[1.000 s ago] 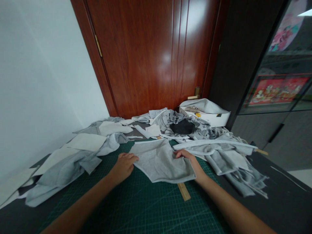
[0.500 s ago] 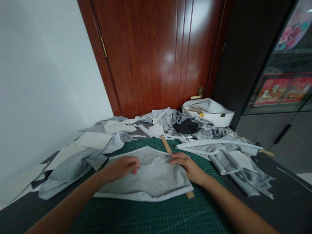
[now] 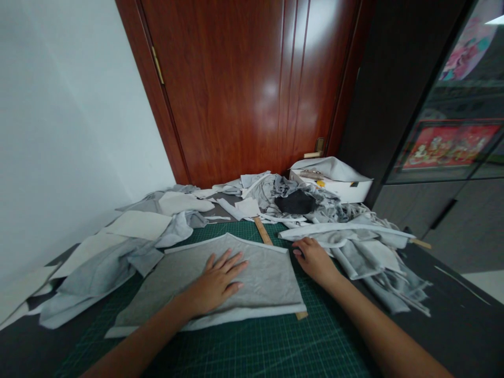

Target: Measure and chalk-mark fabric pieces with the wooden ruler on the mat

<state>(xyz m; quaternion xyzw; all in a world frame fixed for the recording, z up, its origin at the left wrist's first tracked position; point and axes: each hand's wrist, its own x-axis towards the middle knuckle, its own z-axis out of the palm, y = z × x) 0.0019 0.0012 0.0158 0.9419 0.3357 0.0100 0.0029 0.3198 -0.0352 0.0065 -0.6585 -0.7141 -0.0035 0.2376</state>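
Note:
A grey fabric panel [image 3: 263, 273] with pale edge strips lies spread on a green cutting mat [image 3: 268, 346]. Its far edge rises to a low point in the middle. My left hand [image 3: 220, 278] rests flat on the panel, palm down and fingers spread. Just beyond the panel's right edge, my right hand [image 3: 315, 260] sits over the mat with its fingers curled in; nothing shows in them. A wooden ruler [image 3: 263, 231] runs beneath the panel, with its far part and a short near end showing.
Grey cloth [image 3: 106, 268] and cream pieces [image 3: 137, 224] lie along the left. Piled scraps [image 3: 268, 194], a black cloth [image 3: 295, 202] and a white box [image 3: 346, 191] are at the back. More grey fabric [image 3: 366, 247] lies right, beside a dark cabinet [image 3: 417, 210].
My left hand has come down flat onto the panel. My right hand has left the panel's edge and moved right. The panel lies flatter and its left end now shows.

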